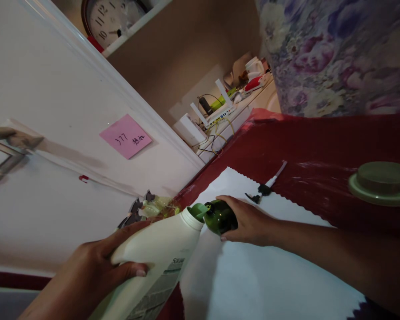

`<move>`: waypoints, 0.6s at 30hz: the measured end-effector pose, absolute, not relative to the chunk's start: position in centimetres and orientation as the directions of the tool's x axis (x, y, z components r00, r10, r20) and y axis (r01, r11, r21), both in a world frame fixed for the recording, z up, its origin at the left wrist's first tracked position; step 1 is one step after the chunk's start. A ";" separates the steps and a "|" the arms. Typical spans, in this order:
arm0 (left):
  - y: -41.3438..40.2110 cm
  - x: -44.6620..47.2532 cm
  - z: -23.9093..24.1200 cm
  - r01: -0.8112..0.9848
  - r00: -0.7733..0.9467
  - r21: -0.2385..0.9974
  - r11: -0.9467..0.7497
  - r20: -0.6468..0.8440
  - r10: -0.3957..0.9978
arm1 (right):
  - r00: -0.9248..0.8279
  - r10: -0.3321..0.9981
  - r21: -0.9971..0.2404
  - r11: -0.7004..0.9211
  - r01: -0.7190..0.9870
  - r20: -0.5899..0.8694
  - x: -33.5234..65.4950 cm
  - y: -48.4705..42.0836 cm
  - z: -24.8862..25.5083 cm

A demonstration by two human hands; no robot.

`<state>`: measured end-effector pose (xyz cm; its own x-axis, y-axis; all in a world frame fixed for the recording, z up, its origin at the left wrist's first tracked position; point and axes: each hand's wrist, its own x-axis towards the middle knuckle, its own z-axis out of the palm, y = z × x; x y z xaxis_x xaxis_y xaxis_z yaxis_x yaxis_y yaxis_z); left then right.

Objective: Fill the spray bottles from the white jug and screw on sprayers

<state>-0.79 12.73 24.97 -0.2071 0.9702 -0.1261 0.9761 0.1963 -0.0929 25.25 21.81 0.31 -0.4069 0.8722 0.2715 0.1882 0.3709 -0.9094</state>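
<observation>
My left hand [110,262] grips a large cream-white detergent bottle [160,262] by its handle. The bottle is tilted, and its green pouring spout [198,210] meets the mouth of a small dark green bottle [220,217]. Whether liquid is flowing I cannot tell. Wrapped around the green bottle, my right hand [248,222] holds it over a white cloth or sheet [253,275] with a scalloped edge. A dark pump head [263,190] with a pale dip tube lies on that sheet's far edge.
On the red tabletop [320,155], a round green lid or cap [382,183] sits to the right. Clear items and sunglasses [133,212] lie by the white wall. A white router [220,116] with cables stands on the ledge behind. Floral fabric [320,58] hangs at the back right.
</observation>
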 end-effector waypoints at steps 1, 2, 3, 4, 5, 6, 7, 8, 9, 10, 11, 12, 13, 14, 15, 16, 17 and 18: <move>12.7 -0.9 24.9 0.977 -0.202 -0.090 0.192 -0.120 0.972 | -0.406 0.872 -0.909 0.371 0.187 0.272 25.3 21.8 0.3; 12.7 -1.0 24.9 0.979 -0.194 -0.085 0.186 -0.113 0.974 | -0.405 0.872 -0.909 0.372 0.186 0.274 25.3 21.8 0.3; 12.7 -1.1 24.9 0.980 -0.189 -0.079 0.181 -0.111 0.976 | -0.405 0.871 -0.909 0.374 0.184 0.276 25.2 21.8 0.2; 12.7 -1.1 24.9 0.982 -0.184 -0.073 0.176 -0.108 0.977 | -0.404 0.871 -0.909 0.375 0.182 0.278 25.2 21.9 0.2; 12.6 -1.1 24.8 0.983 -0.177 -0.069 0.171 -0.107 0.978 | -0.404 0.871 -0.909 0.376 0.180 0.280 25.2 21.9 0.2; 12.6 -1.0 24.9 0.984 -0.172 -0.065 0.166 -0.107 0.979 | -0.404 0.871 -0.909 0.376 0.178 0.282 25.2 21.9 0.2; 12.6 -0.9 24.9 0.985 -0.167 -0.062 0.161 -0.114 0.979 | -0.403 0.870 -0.909 0.377 0.175 0.283 25.2 21.9 0.1; 12.6 -0.7 25.0 0.985 -0.168 -0.060 0.162 -0.123 0.978 | -0.403 0.870 -0.910 0.377 0.173 0.284 25.2 21.9 0.1; 12.6 -0.5 25.0 0.984 -0.174 -0.061 0.167 -0.133 0.976 | -0.401 0.871 -0.911 0.376 0.170 0.285 25.2 21.9 0.1; 12.6 -0.4 25.1 0.983 -0.180 -0.062 0.173 -0.144 0.973 | -0.401 0.871 -0.911 0.376 0.168 0.285 25.2 21.9 0.1; 12.6 -0.3 25.1 0.982 -0.187 -0.065 0.179 -0.152 0.971 | -0.400 0.871 -0.912 0.374 0.166 0.285 25.2 21.9 0.1; 12.6 -0.2 25.1 0.981 -0.189 -0.068 0.180 -0.152 0.970 | -0.399 0.871 -0.913 0.374 0.165 0.285 25.2 21.9 0.2; 12.7 -0.3 25.2 0.981 -0.188 -0.070 0.179 -0.148 0.971 | -0.398 0.871 -0.913 0.375 0.163 0.287 25.2 21.9 0.2; 12.7 -0.3 25.1 0.982 -0.186 -0.070 0.177 -0.141 0.972 | -0.399 0.871 -0.913 0.376 0.161 0.288 25.3 21.9 0.3; 12.7 -0.3 25.1 0.982 -0.184 -0.068 0.176 -0.137 0.973 | -0.399 0.870 -0.913 0.376 0.160 0.289 25.3 21.8 0.4; 12.7 -0.4 25.1 0.982 -0.183 -0.068 0.175 -0.134 0.974 | -0.400 0.869 -0.912 0.377 0.160 0.289 25.3 21.8 0.4; 12.7 -0.4 25.0 0.982 -0.182 -0.071 0.174 -0.133 0.974 | -0.402 0.869 -0.912 0.377 0.160 0.289 25.3 21.9 0.4; 12.7 -0.5 25.0 0.982 -0.183 -0.076 0.174 -0.132 0.974 | -0.404 0.868 -0.912 0.378 0.160 0.289 25.3 21.9 0.4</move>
<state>-0.45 12.70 25.00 -0.1825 0.9743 -0.1323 0.9818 0.1736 -0.0765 25.27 21.87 0.44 -0.4038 0.8681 0.2887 0.1601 0.3778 -0.9119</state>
